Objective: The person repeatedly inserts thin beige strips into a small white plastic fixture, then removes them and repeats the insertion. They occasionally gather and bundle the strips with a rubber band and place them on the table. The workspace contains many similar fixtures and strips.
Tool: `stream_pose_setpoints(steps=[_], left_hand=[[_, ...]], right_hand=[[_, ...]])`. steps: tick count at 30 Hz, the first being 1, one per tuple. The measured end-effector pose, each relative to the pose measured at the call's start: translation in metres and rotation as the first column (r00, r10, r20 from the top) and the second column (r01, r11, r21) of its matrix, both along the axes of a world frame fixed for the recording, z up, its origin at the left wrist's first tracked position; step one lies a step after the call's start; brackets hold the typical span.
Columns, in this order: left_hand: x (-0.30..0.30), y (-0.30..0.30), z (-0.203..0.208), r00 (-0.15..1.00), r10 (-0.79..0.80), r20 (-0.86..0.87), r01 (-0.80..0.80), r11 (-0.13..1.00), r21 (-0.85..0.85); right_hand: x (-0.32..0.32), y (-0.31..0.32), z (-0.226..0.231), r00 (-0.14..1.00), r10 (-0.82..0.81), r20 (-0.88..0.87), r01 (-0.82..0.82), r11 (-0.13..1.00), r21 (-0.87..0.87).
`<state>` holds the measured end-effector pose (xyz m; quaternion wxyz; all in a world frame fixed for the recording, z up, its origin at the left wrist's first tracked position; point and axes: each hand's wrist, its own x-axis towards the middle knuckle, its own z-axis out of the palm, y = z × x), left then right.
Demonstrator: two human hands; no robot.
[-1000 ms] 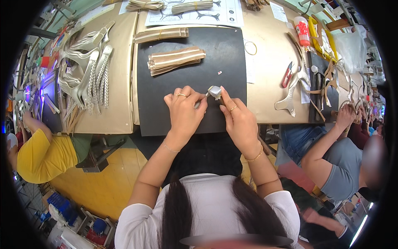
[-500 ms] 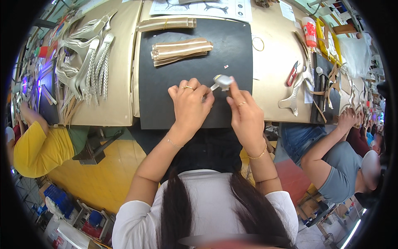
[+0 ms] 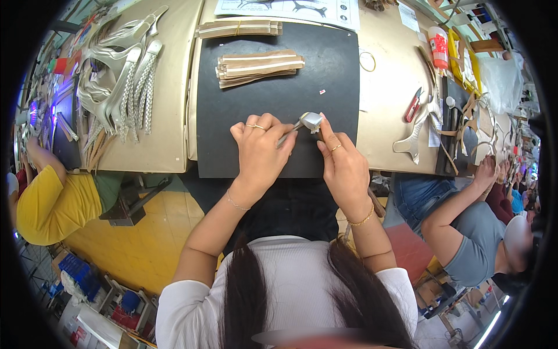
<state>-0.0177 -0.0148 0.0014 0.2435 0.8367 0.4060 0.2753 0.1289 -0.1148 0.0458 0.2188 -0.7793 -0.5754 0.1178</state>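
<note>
Over the black mat (image 3: 232, 125), both hands are on a small silver strap-like piece (image 3: 312, 121) with a bent, rounded end. My left hand (image 3: 260, 150) is closed around its narrow part, pinching it between thumb and fingers. My right hand (image 3: 344, 166) is at the bent end, index fingertip touching it and thumb just below; its fingers are pinched together. Beyond the hands lies a loose stack of brown strips (image 3: 260, 68) with pale stripes. Behind that stack is a second bundle of brown strips (image 3: 256, 29), held by a thin band.
Silver strap parts (image 3: 110, 87), some braided, are heaped at left. To the right lie red-handled snips (image 3: 413, 104), a silver cut piece (image 3: 410, 143), a rubber band (image 3: 367, 61) and a red-and-white bottle (image 3: 439, 46). A printed sheet (image 3: 290, 9) lies behind the mat. Co-workers sit on both sides.
The bent end of the silver piece has turned and come slightly nearer to me. My right index finger has bent lower against it. The whole view has shifted slightly.
</note>
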Motion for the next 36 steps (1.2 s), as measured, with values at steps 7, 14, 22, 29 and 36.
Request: stream_pose_setpoints(steps=[7,14,22,29,36], left_hand=[[0.004,0.003,-0.001,0.999,0.023,-0.029,-0.026,0.995,-0.101],[0.017,0.005,0.002,1.000,0.008,0.016,-0.006,0.993,-0.122],[0.020,0.007,-0.005,0.999,-0.032,0.020,0.034,0.994,-0.104],[0.020,0.008,-0.002,0.999,-0.050,-0.011,0.048,0.993,-0.107],[0.020,0.008,0.000,0.999,-0.049,-0.012,0.048,0.992,-0.118]], right_hand=[[0.000,0.000,0.002,0.999,-0.008,-0.047,0.008,1.000,0.005],[0.007,0.002,0.005,1.000,0.003,-0.011,-0.003,1.000,0.029],[0.011,0.002,0.001,1.000,-0.028,-0.004,0.028,0.999,0.042],[0.010,0.001,0.000,0.999,-0.030,-0.020,0.031,0.998,0.053],[0.011,0.000,-0.002,0.999,-0.023,-0.039,0.025,0.997,0.066]])
